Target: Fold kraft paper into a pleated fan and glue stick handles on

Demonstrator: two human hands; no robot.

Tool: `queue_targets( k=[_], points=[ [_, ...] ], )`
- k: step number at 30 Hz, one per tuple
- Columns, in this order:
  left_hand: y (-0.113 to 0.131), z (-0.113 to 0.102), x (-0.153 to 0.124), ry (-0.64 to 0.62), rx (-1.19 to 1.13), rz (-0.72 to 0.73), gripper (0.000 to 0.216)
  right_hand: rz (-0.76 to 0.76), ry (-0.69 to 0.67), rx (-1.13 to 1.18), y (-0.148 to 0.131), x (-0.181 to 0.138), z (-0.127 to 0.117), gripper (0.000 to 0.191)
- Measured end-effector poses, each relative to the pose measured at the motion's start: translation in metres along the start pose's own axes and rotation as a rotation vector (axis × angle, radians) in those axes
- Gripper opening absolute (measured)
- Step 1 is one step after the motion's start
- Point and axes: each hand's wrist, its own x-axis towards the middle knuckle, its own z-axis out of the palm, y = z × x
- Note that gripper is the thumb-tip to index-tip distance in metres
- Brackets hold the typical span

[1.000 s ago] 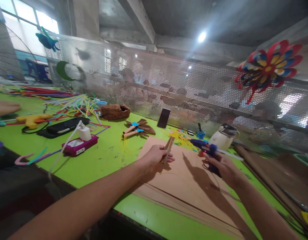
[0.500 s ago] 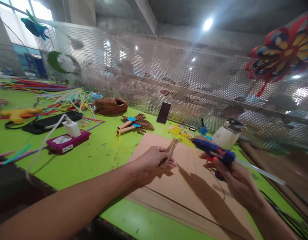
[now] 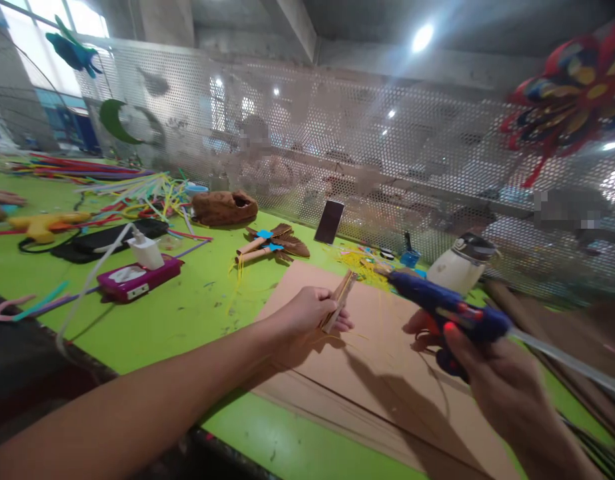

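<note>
My left hand (image 3: 307, 315) is closed on a small folded piece of brown card (image 3: 340, 299), held up over a large brown board (image 3: 382, 373) on the green table (image 3: 187, 313). My right hand (image 3: 492, 373) grips a blue glue gun (image 3: 447, 310) with a clear glue stick trailing out of its back. The gun's nozzle points left toward the card piece, a short gap away. A thin glue strand hangs under the left hand.
A white kettle-like pot (image 3: 460, 267), a propped phone (image 3: 330, 222), brown craft pieces (image 3: 272, 245), a pink box with a white charger (image 3: 140, 272), coloured strips (image 3: 137, 193), a yellow glue gun (image 3: 42, 227). Another person's hand (image 3: 0, 203) at far left. Perforated screen (image 3: 337, 153) behind.
My right hand with the glue gun has drawn nearer to me and to the right. The left hand keeps the card piece in about the same place.
</note>
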Motion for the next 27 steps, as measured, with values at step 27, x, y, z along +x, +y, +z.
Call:
queue_targets(
  k=[27],
  points=[
    [0.0,0.006,-0.011,-0.192,-0.053,0.003,0.019,0.051,-0.047,-0.062,0.036,0.016,0.001,0.047]
  ],
)
